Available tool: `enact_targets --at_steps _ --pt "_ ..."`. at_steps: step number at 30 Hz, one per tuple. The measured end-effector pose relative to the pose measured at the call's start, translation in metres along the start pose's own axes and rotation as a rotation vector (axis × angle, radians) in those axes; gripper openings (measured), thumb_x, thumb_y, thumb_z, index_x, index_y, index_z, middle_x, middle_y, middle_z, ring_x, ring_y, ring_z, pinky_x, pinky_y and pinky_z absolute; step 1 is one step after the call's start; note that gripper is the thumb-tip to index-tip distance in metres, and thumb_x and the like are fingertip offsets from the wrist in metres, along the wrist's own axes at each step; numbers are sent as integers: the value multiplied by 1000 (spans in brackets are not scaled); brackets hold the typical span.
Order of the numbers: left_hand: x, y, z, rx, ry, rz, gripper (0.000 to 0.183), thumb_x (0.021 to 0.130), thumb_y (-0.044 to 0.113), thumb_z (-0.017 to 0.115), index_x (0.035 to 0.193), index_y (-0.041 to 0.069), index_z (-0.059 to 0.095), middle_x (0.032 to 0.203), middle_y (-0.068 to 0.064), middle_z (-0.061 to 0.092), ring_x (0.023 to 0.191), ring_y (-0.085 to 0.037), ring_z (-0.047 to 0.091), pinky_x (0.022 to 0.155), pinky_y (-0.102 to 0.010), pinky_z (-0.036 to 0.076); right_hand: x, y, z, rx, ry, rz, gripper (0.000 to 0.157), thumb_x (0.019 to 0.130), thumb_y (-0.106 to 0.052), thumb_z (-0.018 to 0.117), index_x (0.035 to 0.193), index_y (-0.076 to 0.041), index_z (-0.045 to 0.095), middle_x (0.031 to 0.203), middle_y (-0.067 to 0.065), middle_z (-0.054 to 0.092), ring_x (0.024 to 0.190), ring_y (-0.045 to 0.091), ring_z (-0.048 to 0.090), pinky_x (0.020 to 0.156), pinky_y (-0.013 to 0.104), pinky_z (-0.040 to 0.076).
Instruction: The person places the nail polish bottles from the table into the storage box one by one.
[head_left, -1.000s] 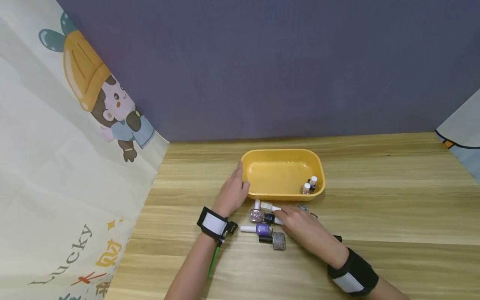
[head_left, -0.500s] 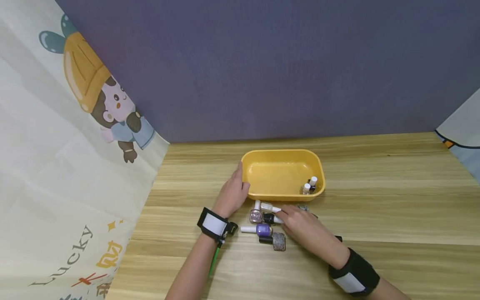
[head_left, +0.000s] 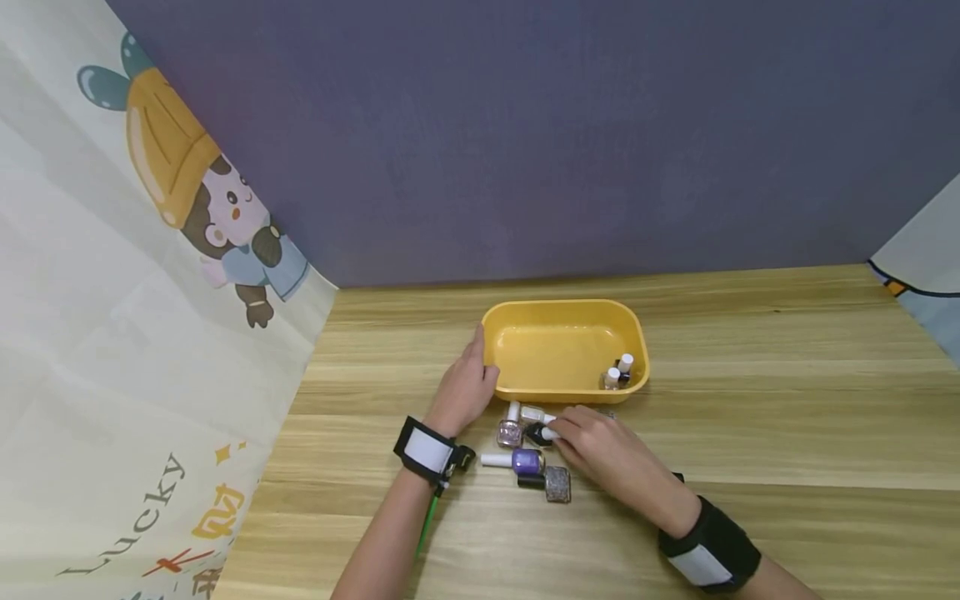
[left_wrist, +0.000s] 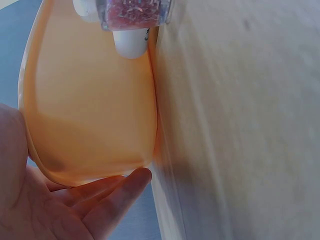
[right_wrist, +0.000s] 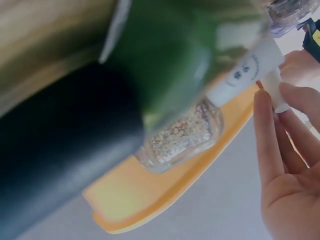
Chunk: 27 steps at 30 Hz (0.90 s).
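Note:
My left hand [head_left: 459,392] grips the left end of a yellow plastic basin [head_left: 562,392], its fingers along the end wall in the left wrist view. Inside the basin's right corner stand two nail polish bottles [head_left: 612,378] with white caps. In front of it, my right hand [head_left: 611,450] pinches the white cap [right_wrist: 274,90] of a dark nail polish bottle [head_left: 536,434], which is tilted. Close by lie a pink glitter bottle [head_left: 510,432], a pale bottle [head_left: 532,413], a purple bottle [head_left: 527,461] and a silver glitter bottle [head_left: 557,484].
A green bottle [right_wrist: 185,55] with a black cap looms large in the right wrist view, a glitter bottle [right_wrist: 185,132] behind it. The wooden table [head_left: 787,400] meets a dark blue panel [head_left: 555,150] at the back. A printed curtain [head_left: 112,333] hangs at left.
My right fingers have taken hold of the dark bottle's white cap, and that bottle has tipped up and turned slightly. The left hand and the basin stay in place.

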<state>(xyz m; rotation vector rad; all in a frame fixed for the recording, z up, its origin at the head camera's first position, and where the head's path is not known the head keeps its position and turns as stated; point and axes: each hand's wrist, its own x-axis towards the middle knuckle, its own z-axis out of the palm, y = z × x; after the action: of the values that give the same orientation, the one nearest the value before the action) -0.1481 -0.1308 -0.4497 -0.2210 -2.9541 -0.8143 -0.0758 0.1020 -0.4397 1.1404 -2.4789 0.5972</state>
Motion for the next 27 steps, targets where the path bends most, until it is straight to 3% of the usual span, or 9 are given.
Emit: enact_targets --at_steps 13,27 --pt "0 -1 1 9 -5 7 68 93 33 33 148 17 -4 150 -9 26 98 -20 51 90 -32 42 0 -1 2 41 19 -3 21 84 -20 61 102 -10 67 97 -2 63 88 10 59 79 26 48" --pt "0 0 1 -1 8 3 67 92 30 35 149 9 6 149 -9 30 103 -19 50 93 -33 40 0 1 1 45 61 -29 18 84 -18 62 99 -10 67 95 -2 62 87 9 57 79 24 48"
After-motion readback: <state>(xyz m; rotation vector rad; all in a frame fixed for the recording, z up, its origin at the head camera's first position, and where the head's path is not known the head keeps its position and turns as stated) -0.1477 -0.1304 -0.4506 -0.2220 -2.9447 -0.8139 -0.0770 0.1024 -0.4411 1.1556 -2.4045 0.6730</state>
